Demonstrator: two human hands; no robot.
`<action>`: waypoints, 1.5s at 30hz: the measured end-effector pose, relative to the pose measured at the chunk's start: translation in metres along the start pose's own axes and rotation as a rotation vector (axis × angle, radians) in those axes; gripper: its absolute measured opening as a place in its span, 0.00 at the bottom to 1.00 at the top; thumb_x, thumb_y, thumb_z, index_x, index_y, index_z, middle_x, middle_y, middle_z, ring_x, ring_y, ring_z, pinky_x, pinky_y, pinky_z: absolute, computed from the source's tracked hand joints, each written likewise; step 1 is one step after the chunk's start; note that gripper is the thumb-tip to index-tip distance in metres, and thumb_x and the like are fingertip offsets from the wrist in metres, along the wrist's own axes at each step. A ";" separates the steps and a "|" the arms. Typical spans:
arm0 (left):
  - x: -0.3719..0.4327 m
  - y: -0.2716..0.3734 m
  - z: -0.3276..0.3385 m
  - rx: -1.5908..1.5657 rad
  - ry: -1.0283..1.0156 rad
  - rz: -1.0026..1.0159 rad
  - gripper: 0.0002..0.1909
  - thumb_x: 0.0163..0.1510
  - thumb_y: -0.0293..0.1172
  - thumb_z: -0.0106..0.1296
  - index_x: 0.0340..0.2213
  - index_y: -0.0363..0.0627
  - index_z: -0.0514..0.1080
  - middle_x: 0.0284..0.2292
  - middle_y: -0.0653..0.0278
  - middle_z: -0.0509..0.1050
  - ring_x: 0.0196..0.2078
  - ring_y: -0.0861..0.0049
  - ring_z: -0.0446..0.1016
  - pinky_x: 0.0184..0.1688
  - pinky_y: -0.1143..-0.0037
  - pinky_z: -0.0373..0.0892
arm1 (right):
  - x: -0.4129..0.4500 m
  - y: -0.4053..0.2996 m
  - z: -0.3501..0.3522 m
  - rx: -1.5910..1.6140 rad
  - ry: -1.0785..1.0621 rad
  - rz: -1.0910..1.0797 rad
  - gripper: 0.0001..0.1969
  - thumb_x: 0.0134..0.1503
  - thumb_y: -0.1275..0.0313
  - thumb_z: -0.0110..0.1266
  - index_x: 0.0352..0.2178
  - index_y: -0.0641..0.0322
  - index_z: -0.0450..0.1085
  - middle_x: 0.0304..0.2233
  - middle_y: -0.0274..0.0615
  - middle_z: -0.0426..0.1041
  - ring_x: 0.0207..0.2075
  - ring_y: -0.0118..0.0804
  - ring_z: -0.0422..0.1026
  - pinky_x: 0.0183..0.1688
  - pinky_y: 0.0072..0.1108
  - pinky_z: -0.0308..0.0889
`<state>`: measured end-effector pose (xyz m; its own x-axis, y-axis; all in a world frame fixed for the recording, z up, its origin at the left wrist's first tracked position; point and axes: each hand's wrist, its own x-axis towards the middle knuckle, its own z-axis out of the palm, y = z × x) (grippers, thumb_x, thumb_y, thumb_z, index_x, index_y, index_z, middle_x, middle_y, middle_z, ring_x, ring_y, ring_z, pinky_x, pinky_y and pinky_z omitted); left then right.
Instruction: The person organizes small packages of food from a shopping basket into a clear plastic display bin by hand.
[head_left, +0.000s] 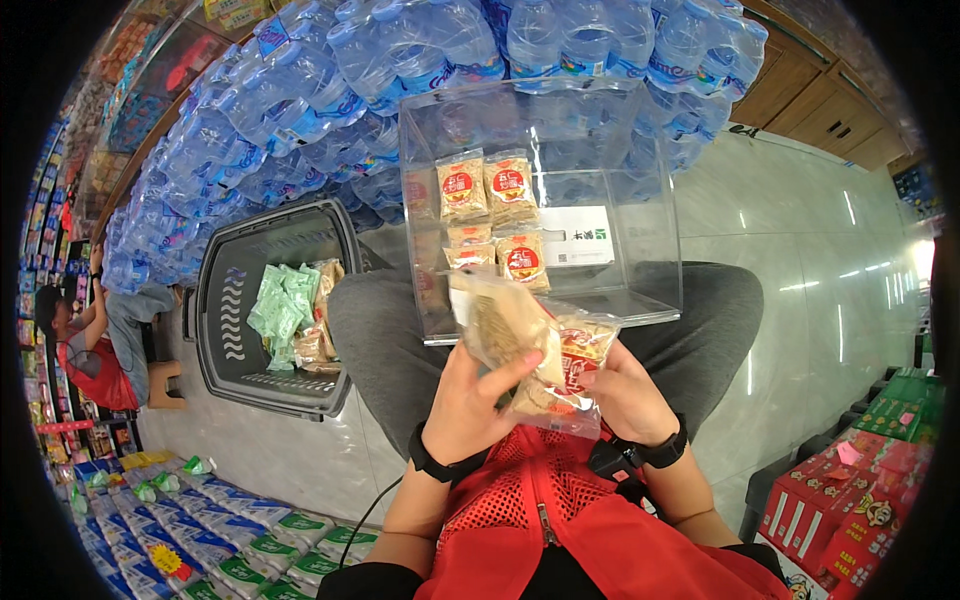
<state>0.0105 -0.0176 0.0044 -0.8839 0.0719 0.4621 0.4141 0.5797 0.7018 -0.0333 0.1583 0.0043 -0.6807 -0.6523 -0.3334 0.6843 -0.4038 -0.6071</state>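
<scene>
My left hand (469, 401) grips a clear plastic food packet (506, 322) turned plain side up. In my right hand (630, 390) is a packet with a red printed label (581, 360); the two overlap in front of my vest. Beyond them a clear plastic bin (645, 292) rests between my knees. Several round-labelled packets (510, 187) lie in rows on its left side, beside a white printed card (577, 236). To the left, a dark grey plastic basket (341, 397) contains green packets (281, 307) and brownish packets (319, 341).
Shrink-wrapped water bottles (300, 90) are stacked ahead and to the left. A person in a red vest (97, 367) sits at shelves on the far left. Red cartons (817, 502) stand at lower right, white-and-green packs (240, 562) at lower left, wooden cabinets (825, 105) at upper right.
</scene>
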 end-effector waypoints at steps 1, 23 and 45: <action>-0.001 0.000 0.001 -0.037 0.039 -0.037 0.28 0.33 0.20 0.55 0.40 0.51 0.64 0.41 0.52 0.60 0.42 0.55 0.62 0.42 0.68 0.60 | -0.001 -0.001 -0.002 0.015 0.005 -0.020 0.24 0.49 0.79 0.43 0.49 0.66 0.47 0.45 0.41 0.59 0.45 0.30 0.61 0.45 0.22 0.58; 0.002 -0.001 -0.006 -0.305 -0.185 -0.436 0.24 0.41 0.42 0.53 0.33 0.34 0.63 0.31 0.61 0.64 0.30 0.79 0.65 0.33 0.80 0.62 | 0.006 0.014 0.011 -0.005 0.112 -0.196 0.21 0.45 0.80 0.50 0.42 0.67 0.55 0.39 0.40 0.64 0.40 0.28 0.64 0.43 0.21 0.61; 0.005 -0.007 -0.046 -0.063 -0.398 0.072 0.16 0.40 0.44 0.51 0.25 0.42 0.69 0.19 0.65 0.61 0.14 0.71 0.64 0.15 0.78 0.61 | -0.017 -0.027 -0.016 -0.366 -0.431 0.023 0.37 0.34 0.65 0.63 0.45 0.71 0.54 0.44 0.48 0.60 0.48 0.38 0.58 0.50 0.26 0.51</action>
<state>0.0134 -0.0591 0.0263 -0.8620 0.4263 0.2743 0.4798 0.5119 0.7126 -0.0439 0.1905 0.0145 -0.4456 -0.8924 -0.0716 0.5106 -0.1877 -0.8391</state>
